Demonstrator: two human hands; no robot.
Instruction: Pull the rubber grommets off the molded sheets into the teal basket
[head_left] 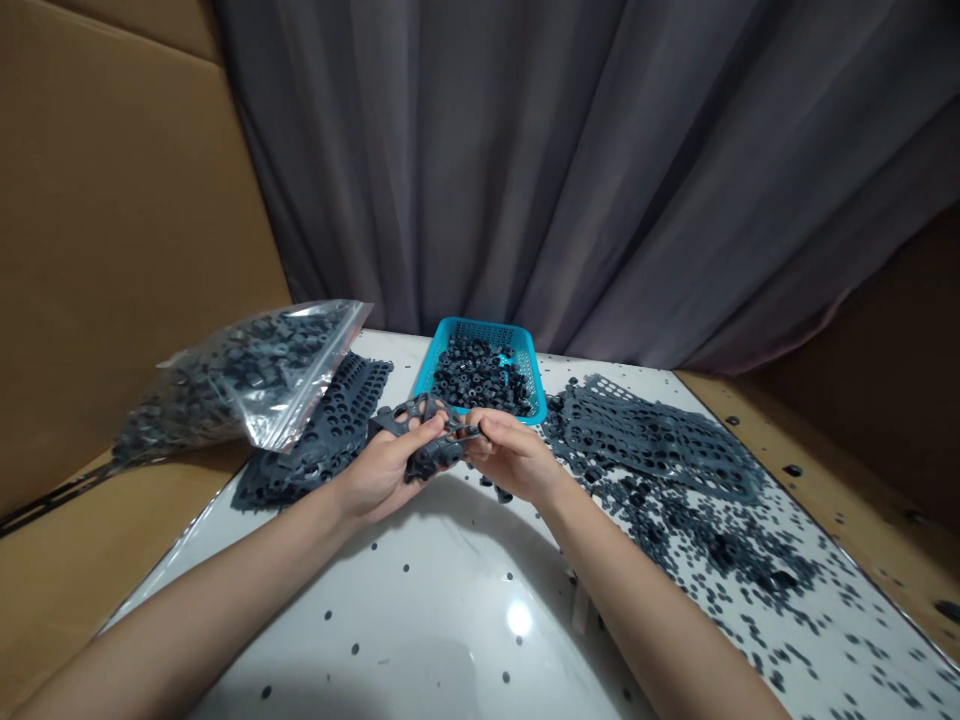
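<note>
My left hand (386, 470) grips a crumpled black rubber sheet (431, 455) with round holes, thumb on top. At the sheet's right end, my right hand (517, 455) pinches its edge between thumb and fingers; whether a small loose part is also in that pinch I cannot tell. Both hands hover over the white table, just in front of a blue plastic basket (534, 385) holding many small black rubber parts (476, 375). More moulded black sheets (337, 420) lie left of my left hand.
A clear zip bag (247, 370) full of black parts leans at the left over the stacked sheets. On the right lie punched sheets (652, 435) and a scatter of small black discs (705, 540). Cardboard walls (112, 200) and a grey curtain (480, 160) enclose the white table (420, 640).
</note>
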